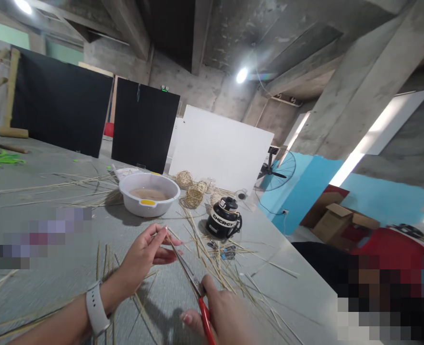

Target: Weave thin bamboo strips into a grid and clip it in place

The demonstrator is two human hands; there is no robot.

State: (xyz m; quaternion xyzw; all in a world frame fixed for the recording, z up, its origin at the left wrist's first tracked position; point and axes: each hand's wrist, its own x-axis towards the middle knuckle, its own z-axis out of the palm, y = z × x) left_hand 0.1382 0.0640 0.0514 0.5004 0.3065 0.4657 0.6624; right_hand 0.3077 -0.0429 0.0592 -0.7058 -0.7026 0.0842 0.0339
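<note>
My left hand (145,256), with a white watch on the wrist, pinches a thin straw-coloured strip (169,235) just above the grey table (53,282). My right hand (222,316) grips red-handled scissors (194,285) at the bottom edge. The blades point up and left and reach the strip at my left fingertips. Many loose strips (229,273) lie scattered on the table around both hands.
A white basin (149,194) with brownish water stands beyond my hands. Woven cane balls (192,191) lie behind it, and a black jug (223,218) stands to their right. Small clips (222,250) lie near the jug. The table's edge runs diagonally at right; a person sits there.
</note>
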